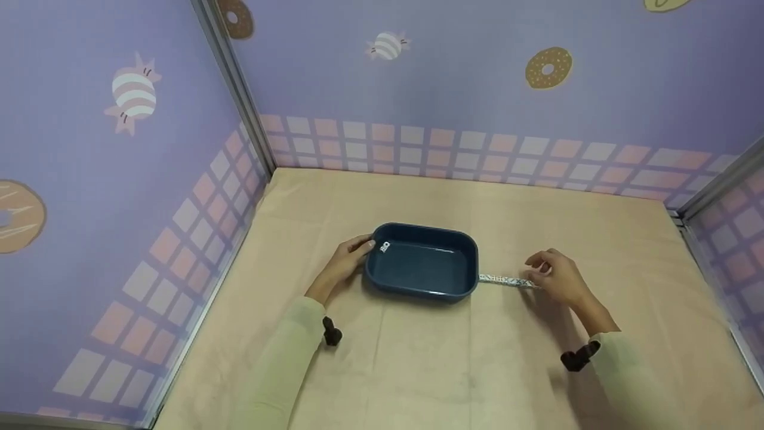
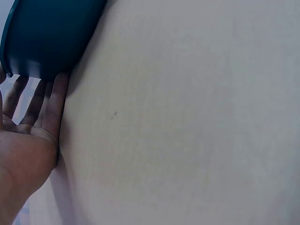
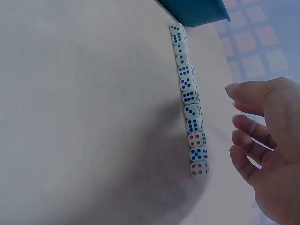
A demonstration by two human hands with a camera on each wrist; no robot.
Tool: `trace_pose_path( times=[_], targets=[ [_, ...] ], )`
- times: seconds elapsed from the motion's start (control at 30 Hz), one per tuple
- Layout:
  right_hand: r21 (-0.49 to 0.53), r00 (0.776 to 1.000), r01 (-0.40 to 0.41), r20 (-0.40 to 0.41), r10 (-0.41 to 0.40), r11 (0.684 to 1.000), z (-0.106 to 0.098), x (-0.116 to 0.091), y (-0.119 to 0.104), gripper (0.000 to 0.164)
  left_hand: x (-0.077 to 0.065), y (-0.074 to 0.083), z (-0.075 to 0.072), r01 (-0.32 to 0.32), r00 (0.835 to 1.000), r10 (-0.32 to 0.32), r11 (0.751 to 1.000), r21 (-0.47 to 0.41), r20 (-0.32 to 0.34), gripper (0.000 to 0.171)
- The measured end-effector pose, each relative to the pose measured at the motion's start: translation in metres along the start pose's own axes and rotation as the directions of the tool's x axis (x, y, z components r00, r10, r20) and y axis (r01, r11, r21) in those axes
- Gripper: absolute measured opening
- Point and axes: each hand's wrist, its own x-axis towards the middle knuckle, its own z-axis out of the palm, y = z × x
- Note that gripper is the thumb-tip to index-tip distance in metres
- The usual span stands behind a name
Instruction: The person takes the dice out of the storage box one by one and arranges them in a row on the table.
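A dark blue rectangular tray (image 1: pixel 418 272) with rounded corners sits on the cloth in the middle of the head view. My left hand (image 1: pixel 343 263) pinches its left end, thumb at the rim and fingers against the outer wall. A few small white dice (image 1: pixel 385 246) lie inside, near the left wall. From the tray's right side runs a straight row of white dice (image 3: pixel 190 97) with blue and red pips, packed face to face. Beside the row's outer part hovers my right hand (image 3: pixel 276 136), fingers loosely bent and nothing in them.
A beige cloth (image 1: pixel 412 364) covers the table. Purple walls (image 1: pixel 453 89) with sweets and pink-and-white checks stand at the back and both sides. Small dark devices (image 1: pixel 332 332) are worn on both wrists.
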Motion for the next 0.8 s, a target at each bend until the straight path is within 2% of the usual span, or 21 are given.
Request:
trace_pose_path(
  times=[0.17, 0.43, 0.8],
  targets=[
    [0.007, 1.0, -0.027, 0.013, 0.027, 1.0, -0.007, -0.006, 0.009, 0.02, 0.0, 0.0, 0.0, 0.008, 1.0, -0.007, 0.999, -0.032, 0.015, 0.048],
    [-0.008, 0.992, -0.086, 0.087, 0.086, 0.996, -0.005, -0.019, 0.032, 0.019, -0.002, 0.001, -0.001, 0.007, 1.0, -0.007, 1.0, -0.009, 0.009, 0.051],
    [-0.007, 0.995, -0.061, 0.081, 0.061, 0.998, 0.0, -0.026, 0.037, 0.017, -0.002, -0.001, -0.001, 0.022, 1.0, -0.021, 0.999, -0.049, 0.024, 0.051]
  ],
)
